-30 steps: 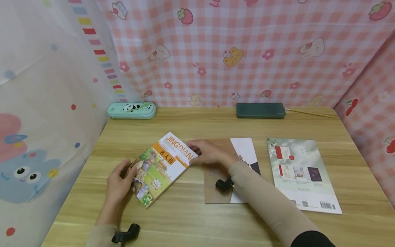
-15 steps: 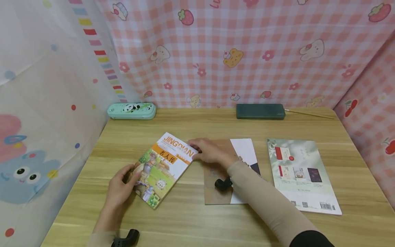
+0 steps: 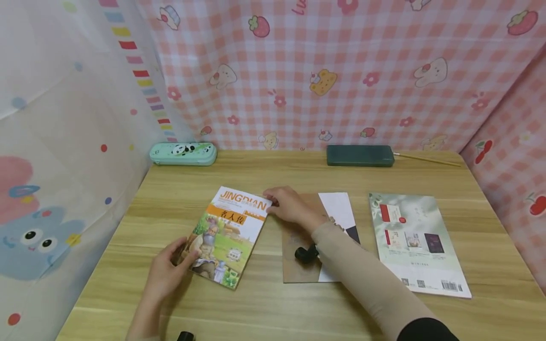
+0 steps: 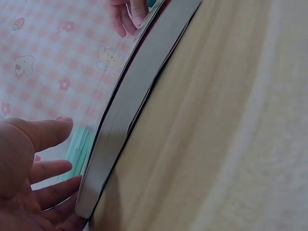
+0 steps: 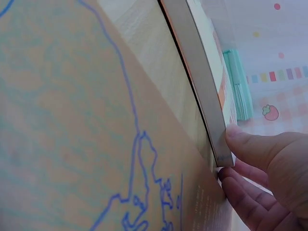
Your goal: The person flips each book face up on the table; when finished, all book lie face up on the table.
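Paperback picture book (image 3: 226, 234) lies flat on the wooden surface (image 3: 273, 303), left of centre; it looks light, slightly flexible, best held by opposite corners. Right hand (image 3: 287, 206) pinches its far corner, thumb on top. Left hand (image 3: 164, 274), fingers relaxed, touches its near corner.
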`<state>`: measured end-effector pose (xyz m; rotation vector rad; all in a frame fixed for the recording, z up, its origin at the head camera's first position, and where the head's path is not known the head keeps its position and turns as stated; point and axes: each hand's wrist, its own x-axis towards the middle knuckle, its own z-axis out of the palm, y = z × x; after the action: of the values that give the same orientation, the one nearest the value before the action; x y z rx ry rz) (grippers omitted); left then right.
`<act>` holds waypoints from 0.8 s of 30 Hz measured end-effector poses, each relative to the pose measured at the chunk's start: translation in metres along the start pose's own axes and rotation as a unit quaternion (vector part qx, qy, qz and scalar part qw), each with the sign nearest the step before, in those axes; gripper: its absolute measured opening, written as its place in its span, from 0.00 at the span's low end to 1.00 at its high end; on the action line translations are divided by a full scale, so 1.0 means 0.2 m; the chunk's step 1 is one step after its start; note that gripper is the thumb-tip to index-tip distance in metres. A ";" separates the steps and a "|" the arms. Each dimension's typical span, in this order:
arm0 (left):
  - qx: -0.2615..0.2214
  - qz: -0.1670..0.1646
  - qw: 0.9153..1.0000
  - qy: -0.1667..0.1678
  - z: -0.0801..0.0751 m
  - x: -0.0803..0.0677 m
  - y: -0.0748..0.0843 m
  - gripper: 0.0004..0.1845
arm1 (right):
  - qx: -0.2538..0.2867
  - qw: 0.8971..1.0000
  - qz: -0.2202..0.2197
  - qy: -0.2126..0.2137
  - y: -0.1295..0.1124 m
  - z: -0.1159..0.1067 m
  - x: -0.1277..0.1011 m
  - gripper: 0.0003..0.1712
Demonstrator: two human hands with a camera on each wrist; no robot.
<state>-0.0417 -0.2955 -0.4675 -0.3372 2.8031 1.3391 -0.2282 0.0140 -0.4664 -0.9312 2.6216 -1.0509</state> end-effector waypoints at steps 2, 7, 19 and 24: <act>-0.001 -0.008 1.000 0.003 0.01 -0.02 0.00 0.36 | 0.009 1.000 0.017 0.008 0.00 0.01 0.00 0.25; -0.003 -0.016 1.000 0.022 0.03 -0.05 0.00 0.33 | 0.039 0.997 0.056 0.028 0.01 0.03 0.00 0.28; -0.004 0.048 0.999 0.015 0.11 -0.06 0.02 0.34 | 0.061 0.996 0.066 0.024 -0.01 0.04 0.01 0.31; 0.011 0.055 0.998 0.034 0.14 -0.07 0.04 0.35 | 0.056 0.996 0.067 0.034 -0.01 0.03 0.03 0.30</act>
<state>-0.0327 -0.2669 -0.4776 -0.2340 2.9302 1.3397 -0.2305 0.0053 -0.4685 -0.6964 2.6054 -1.1992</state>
